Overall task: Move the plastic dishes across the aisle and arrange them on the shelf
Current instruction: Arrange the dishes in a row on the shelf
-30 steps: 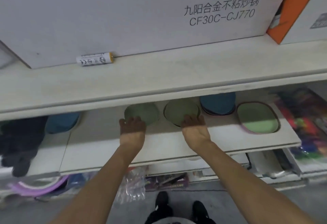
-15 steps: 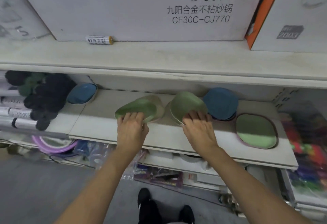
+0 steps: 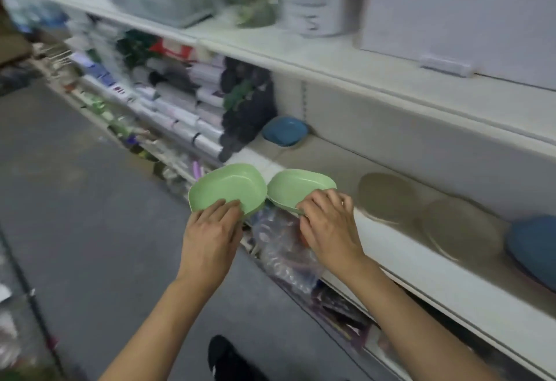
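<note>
Landmark for all entries: the middle shelf (image 3: 415,263), a pale board running from the left background to the lower right.

1. My left hand (image 3: 210,236). Grip pinching the near rim of the left green dish (image 3: 228,185), fingers laid over the rim on top, thumb hidden beneath. The hand and its dish are off the shelf, out past its front edge, above the grey aisle floor (image 3: 84,200).

2. My right hand (image 3: 328,227). Grip pinching the near rim of the right green dish (image 3: 298,185), fingers curled over the edge. This dish hangs at the shelf's front edge, tilted up toward me; the two green dishes sit side by side, rims touching or nearly so, which I cannot tell.

3. Small blue dish (image 3: 284,134). On the shelf at the back, leaning against the rear panel, well left of my hands' position along it.

4. Two pale round marks (image 3: 388,197) on the shelf surface, just right of my right hand, side by side.

5. Large blue dish (image 3: 532,245). On the shelf, right of the round marks, partly cut off by the frame edge.

6. Dark bundled goods (image 3: 246,110). On the shelf, left of the small blue dish, touching rolled white packages (image 3: 192,122).

7. Crinkled clear plastic wrap (image 3: 285,248). Below the shelf, under my right hand.

8. White box (image 3: 451,4). On the board above the shelf, blurred.
</note>
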`<state>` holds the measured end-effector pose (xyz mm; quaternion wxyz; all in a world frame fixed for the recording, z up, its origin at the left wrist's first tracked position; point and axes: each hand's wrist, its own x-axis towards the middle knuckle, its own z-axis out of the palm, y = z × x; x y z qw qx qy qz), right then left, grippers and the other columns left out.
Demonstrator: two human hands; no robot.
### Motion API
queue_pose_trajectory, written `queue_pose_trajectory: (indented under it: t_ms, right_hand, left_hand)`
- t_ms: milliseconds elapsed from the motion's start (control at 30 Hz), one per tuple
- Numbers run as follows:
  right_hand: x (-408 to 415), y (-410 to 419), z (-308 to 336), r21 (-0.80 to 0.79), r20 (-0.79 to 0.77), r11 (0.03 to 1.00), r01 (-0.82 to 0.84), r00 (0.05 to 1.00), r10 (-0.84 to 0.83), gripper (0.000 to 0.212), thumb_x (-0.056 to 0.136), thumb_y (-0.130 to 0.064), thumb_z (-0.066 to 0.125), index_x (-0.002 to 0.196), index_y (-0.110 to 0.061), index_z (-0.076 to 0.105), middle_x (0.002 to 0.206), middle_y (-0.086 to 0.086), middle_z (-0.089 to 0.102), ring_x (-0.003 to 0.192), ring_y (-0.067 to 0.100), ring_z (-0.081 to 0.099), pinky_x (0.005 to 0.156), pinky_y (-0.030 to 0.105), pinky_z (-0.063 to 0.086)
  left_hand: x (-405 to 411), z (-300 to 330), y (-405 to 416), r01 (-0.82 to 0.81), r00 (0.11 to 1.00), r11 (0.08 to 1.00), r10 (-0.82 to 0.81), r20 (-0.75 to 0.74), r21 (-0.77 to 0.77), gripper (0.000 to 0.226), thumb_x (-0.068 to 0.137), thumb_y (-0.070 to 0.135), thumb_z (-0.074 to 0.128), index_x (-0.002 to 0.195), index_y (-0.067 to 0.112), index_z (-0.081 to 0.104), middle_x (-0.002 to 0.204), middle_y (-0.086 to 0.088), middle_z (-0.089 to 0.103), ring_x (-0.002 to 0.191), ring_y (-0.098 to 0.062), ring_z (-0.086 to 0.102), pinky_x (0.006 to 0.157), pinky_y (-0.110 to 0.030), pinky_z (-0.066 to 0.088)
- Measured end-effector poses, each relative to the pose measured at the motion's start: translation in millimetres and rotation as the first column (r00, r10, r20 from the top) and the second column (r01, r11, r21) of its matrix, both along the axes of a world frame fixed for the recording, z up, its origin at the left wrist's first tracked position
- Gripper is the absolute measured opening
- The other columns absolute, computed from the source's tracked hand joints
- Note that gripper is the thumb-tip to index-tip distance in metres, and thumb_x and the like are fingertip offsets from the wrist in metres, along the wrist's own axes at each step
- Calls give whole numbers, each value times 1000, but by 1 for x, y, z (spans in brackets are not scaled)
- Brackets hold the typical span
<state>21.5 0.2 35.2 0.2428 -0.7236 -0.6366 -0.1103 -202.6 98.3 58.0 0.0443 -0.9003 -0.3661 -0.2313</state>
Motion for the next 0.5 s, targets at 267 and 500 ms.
queue_pose_trajectory:
  t_ms: [267,500]
  right_hand:
    - [-204,192,22,70,79,932,-356,933,350,14,82,-14,69,90,-17,58,93,-1,53,87,25,48,74,41,36]
    - [-393,342,31,94,37,816,-570,821,569,5,91,-27,68,93,-22,68,99,-4,59,91,26,52,78,39,32]
  left_hand:
    - [-226,-4,110,-330,943,942,326,69,60,14,90,16,62,100,8,69,112,-4,73,109,-27,68,79,-40,49]
    - [-423,9,197,-477,879,877,475,52,54,19,90,17,61,108,17,70,119,1,71,114,-28,66,90,-45,49]
